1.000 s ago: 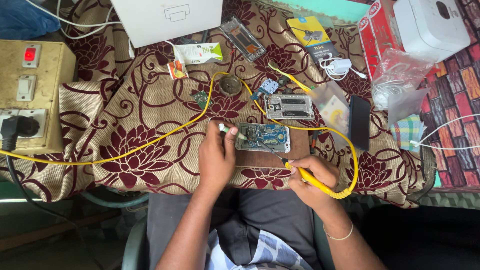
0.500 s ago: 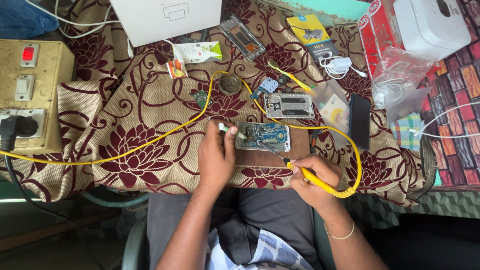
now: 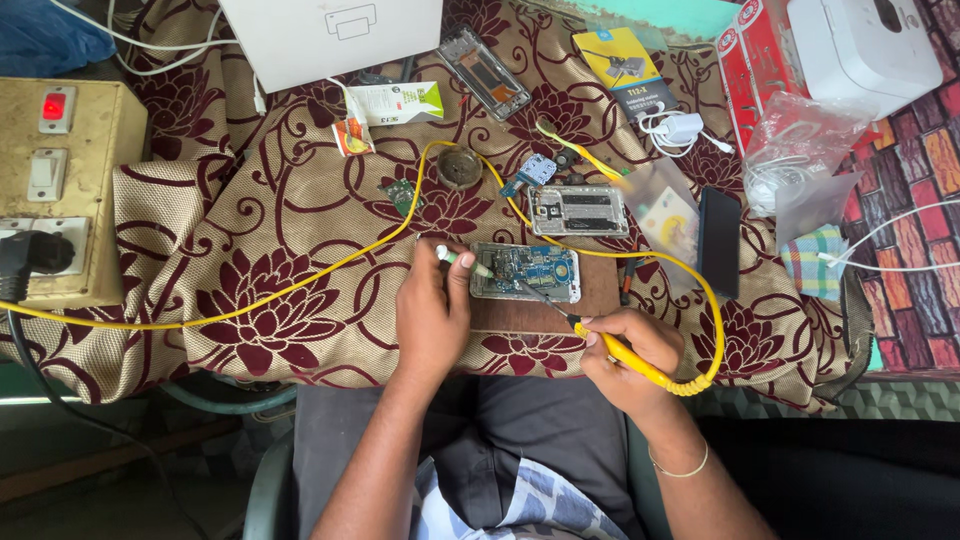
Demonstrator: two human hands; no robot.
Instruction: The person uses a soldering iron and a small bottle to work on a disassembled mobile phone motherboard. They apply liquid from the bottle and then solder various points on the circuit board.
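Observation:
An opened phone with its blue circuit board [image 3: 527, 271] exposed lies on a small wooden board [image 3: 540, 310] in front of me. My left hand [image 3: 432, 310] holds a thin white-and-green tool [image 3: 458, 257] whose tip rests at the phone's left edge. My right hand [image 3: 625, 353] grips a yellow soldering iron [image 3: 608, 346]; its metal tip reaches up-left onto the circuit board. The iron's yellow cable [image 3: 300, 285] loops round my right hand and runs left across the table.
A second opened phone [image 3: 578, 210] lies just behind, with small boards, a round tin [image 3: 459, 166] and a dark phone [image 3: 718, 242] nearby. A switch box with plug [image 3: 50, 190] stands at far left. Boxes and bags line the back edge on a floral cloth [image 3: 270, 300].
Both hands stay almost still at the phone; the soldering iron's tip has shifted only slightly on the board.

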